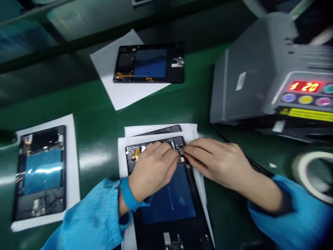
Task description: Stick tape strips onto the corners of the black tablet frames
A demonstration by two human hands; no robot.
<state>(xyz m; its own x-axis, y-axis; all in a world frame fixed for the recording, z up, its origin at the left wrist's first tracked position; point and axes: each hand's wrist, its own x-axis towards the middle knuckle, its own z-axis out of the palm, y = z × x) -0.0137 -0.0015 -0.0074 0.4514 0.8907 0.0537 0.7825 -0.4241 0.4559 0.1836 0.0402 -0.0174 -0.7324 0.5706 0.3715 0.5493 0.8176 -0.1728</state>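
Observation:
An opened tablet [179, 194] with a large blue battery lies on white paper in front of me, its circuitry bare at the top. My left hand [157, 163], with a blue band at the wrist, rests over the top part of the tablet, fingertips drawn together near its upper right corner. From the right, my right hand [218, 161] reaches to the same corner with thumb and fingers pinched. A small greyish piece [180, 150] shows between the two sets of fingertips. Whether the left fingers grip anything is hidden.
Another opened tablet [41, 170] lies on paper at the left, and a third [151, 64] at the back. A grey machine [247, 76] with a red digit display stands at the right. Below it sits a roll of white tape [301, 170]. The table [96, 152] is green.

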